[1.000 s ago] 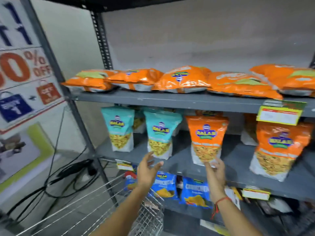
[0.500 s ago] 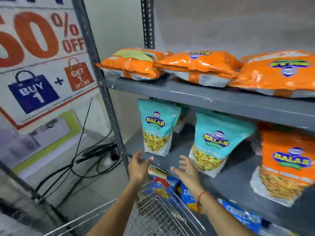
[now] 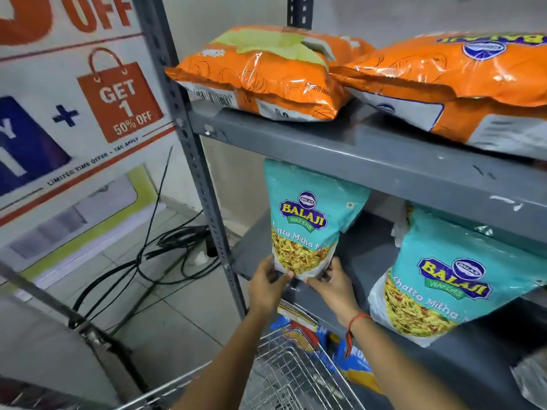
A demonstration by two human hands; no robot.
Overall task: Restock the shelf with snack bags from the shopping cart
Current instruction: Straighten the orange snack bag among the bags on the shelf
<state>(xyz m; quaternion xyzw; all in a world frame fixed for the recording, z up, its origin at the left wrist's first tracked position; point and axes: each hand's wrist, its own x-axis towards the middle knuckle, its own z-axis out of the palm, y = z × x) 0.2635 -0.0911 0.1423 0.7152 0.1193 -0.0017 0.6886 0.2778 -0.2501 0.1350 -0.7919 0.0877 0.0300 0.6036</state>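
Gripping the bottom corners of a teal snack bag (image 3: pixel 307 220) standing at the middle shelf's (image 3: pixel 370 261) left end, both hands (image 3: pixel 266 284) (image 3: pixel 336 284) were closed on it. Stocking seemed well along; the shopping cart (image 3: pixel 284 377) showed no bags.

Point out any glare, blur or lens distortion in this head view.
Head view: glare streaks the orange bags on the top shelf; the wide lens bends the shelf upright; the poster is slightly soft; the teal bag stays readable.
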